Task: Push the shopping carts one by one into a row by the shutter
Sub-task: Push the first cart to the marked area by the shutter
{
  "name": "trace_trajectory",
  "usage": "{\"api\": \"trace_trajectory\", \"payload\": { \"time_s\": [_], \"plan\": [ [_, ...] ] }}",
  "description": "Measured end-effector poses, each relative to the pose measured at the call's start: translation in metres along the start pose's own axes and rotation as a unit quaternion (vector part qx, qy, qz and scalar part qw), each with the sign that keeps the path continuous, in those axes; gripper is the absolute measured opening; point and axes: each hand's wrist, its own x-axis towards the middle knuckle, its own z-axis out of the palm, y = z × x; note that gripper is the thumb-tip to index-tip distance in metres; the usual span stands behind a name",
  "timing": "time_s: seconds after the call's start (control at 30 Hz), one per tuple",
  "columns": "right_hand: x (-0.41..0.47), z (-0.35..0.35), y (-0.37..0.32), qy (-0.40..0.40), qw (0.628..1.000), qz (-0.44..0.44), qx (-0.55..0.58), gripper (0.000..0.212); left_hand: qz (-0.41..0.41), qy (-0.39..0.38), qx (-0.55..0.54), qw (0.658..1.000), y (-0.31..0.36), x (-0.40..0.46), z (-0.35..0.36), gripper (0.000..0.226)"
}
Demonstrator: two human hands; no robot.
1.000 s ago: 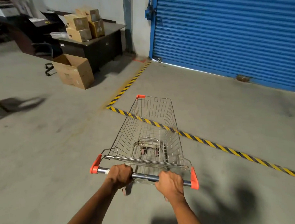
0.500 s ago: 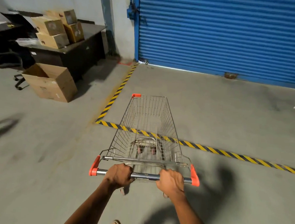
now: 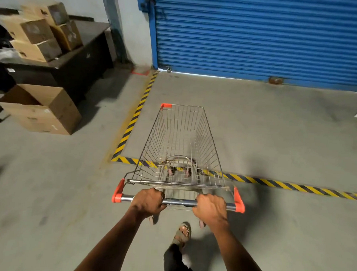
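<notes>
— Filling the far side is the blue shutter [image 3: 259, 36], pulled right down to the grey concrete floor [image 3: 276, 123]. Do you see it?

— Yes, its ribbed slats run across the whole top right, and its bottom edge meets the floor.

— What comes next in size?

— On the left stands a dark desk [image 3: 82, 57] against the wall, with a stack of cardboard boxes [image 3: 37, 33] on top. One bigger open box [image 3: 41, 111] sits on the floor in front of it.

— And the striped line?

— Yellow and black tape [image 3: 133, 121] marks out a bay before the shutter. One strip runs from the shutter's left corner toward the camera, then turns and crosses to the right.

— Where is the shopping cart [image 3: 181, 147]?

— In the middle, nose pointing at the shutter but well apart from it. Its wire basket is over the cross strip of tape, with the front end inside the bay and the handle bar [image 3: 179, 202] on the near side. No other cart shows.

— How do the hands stand?

— The left hand [image 3: 148, 202] is wrapped around the bar near its left orange end cap, fingers curled over the top. The right hand [image 3: 210, 210] grips the same bar near the right end cap, closed tight in the same way.

— Anything smaller?

— A foot in a sandal [image 3: 182, 233] is on the floor just behind the cart, between the forearms.
</notes>
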Motion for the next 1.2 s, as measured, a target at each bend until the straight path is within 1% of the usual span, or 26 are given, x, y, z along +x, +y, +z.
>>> {"api": "trace_trajectory", "payload": {
  "time_s": [0.23,0.5,0.67,0.9,1.0,1.07,1.2],
  "plan": [
    [0.113,-0.025,-0.016,0.001,1.0,0.009,0.003,0.026,-0.001,0.005,0.009,1.0,-0.068,0.091,-0.034,0.034],
    [0.241,-0.052,-0.027,0.006,1.0,0.01,0.008,0.028,-0.001,0.007,0.018,1.0,-0.138,0.196,-0.072,0.04],
    [0.306,-0.067,-0.029,0.002,1.0,0.016,0.013,0.03,0.014,0.007,0.037,0.999,-0.168,0.248,-0.095,0.037],
    [0.391,-0.086,-0.037,-0.003,1.0,0.023,0.017,0.033,0.017,0.009,0.031,0.999,-0.217,0.319,-0.123,0.036],
    [0.427,-0.096,-0.041,-0.016,0.999,0.025,0.013,0.031,0.02,0.013,0.036,0.999,-0.239,0.35,-0.136,0.035],
    [0.449,-0.1,-0.043,-0.031,0.999,0.033,0.016,0.031,0.025,0.011,0.039,0.999,-0.253,0.371,-0.142,0.037],
    [0.492,-0.108,-0.046,-0.031,0.998,0.054,0.02,0.033,0.045,0.011,0.041,0.998,-0.279,0.412,-0.152,0.037]
  ]
}}
